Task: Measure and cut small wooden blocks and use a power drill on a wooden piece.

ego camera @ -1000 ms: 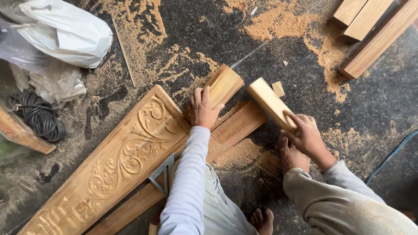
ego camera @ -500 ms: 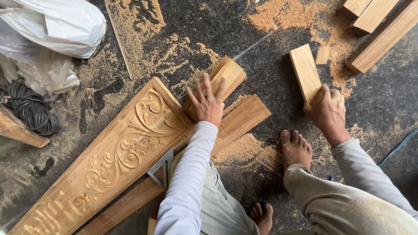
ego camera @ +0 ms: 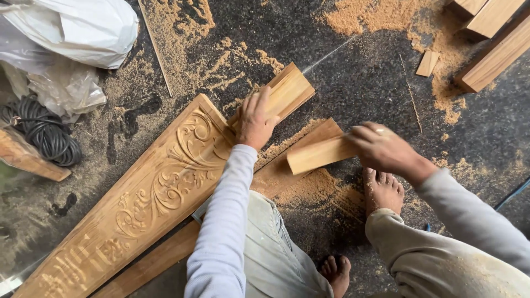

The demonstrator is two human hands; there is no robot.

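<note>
- I see a short plain wood block [ego camera: 317, 154] gripped at its right end by my right hand [ego camera: 381, 148], fingers wrapped narrow around it; it sits low over a long plain plank [ego camera: 287, 165], and I cannot tell whether the two touch.
- My left hand [ego camera: 255, 118] lies flat, fingers spread fairly wide, pressing on a moulded wood piece [ego camera: 287, 91] where it meets the top end of a carved panel [ego camera: 149, 193]; it holds nothing.
- The carved panel, with raised scrollwork, runs diagonally from lower left toward the middle, just beside the plain plank.
- A bare foot [ego camera: 382, 190] rests on the dark stone floor [ego camera: 359, 72] right under my right wrist; a second foot [ego camera: 337, 273] shows near the bottom edge.
- Risk, as I judge it: the block could drop or slide toward the toes beneath it, since loose sawdust [ego camera: 309, 190] makes the plank slippery.
- Another risk: the block's free left corner could knock the carving if swung left, as the two lie near each other.
- Open room lies above and to the right, on bare floor between the hands and the stacked timber lengths [ego camera: 491, 49] at top right.
- To the left, white plastic bags [ego camera: 72, 33] and a coiled black cable [ego camera: 41, 132] crowd the edge, well apart from both hands.
</note>
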